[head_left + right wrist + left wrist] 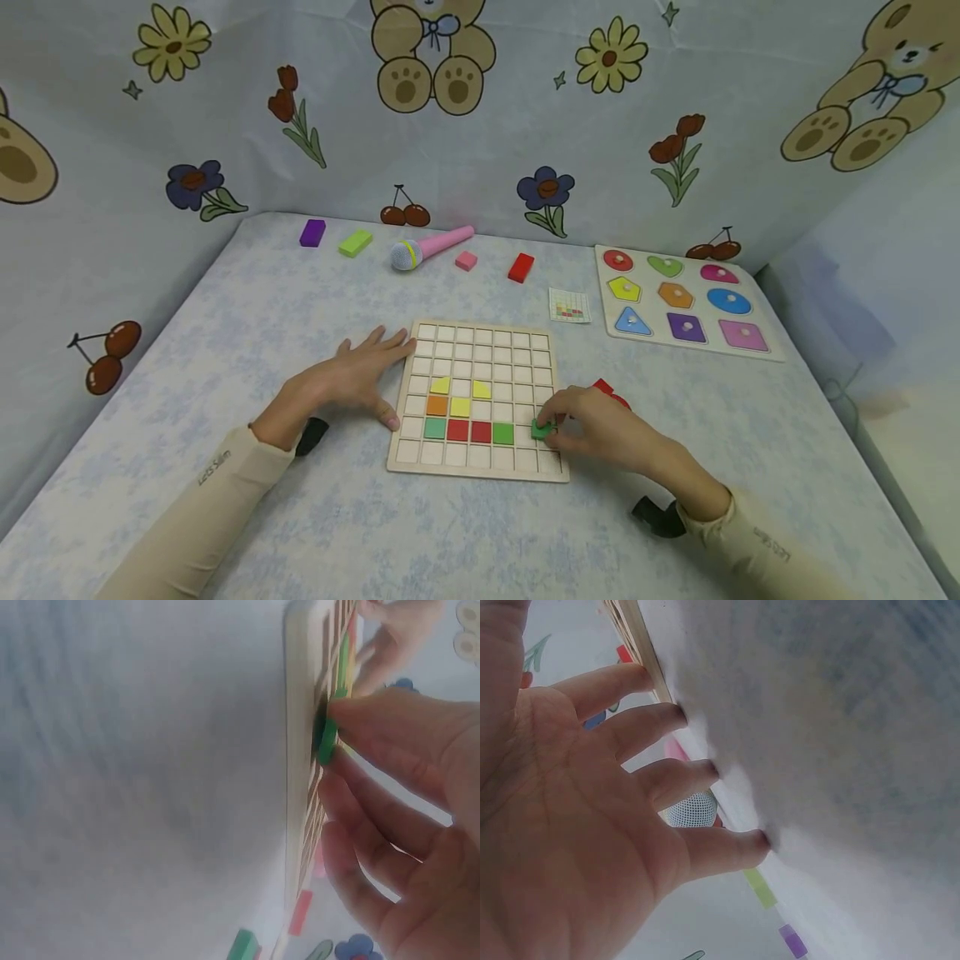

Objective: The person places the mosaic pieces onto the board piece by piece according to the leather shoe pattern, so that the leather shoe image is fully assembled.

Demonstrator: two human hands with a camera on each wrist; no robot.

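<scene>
A wooden grid board [442, 476] lies flat on the table, seen in the head view. Its lower rows hold a teal square [434, 428], two red squares, a green square [503, 434], an orange square [437, 405], a yellow square and two yellow curved pieces. With spread fingers, my left hand [352, 377] touches the board's left edge. My right hand [603, 423] pinches a green tile [541, 430] between thumb and fingertips over the board's right side. The right wrist view shows this green tile [328, 739] tilted close over the grid cells.
Red pieces [603, 387] lie partly hidden behind the right hand. A pattern card [569, 307] and a shape puzzle board [757, 352] are to the right. Along the back are purple [312, 233], lime [356, 243], pink and red blocks and a toy microphone [435, 245].
</scene>
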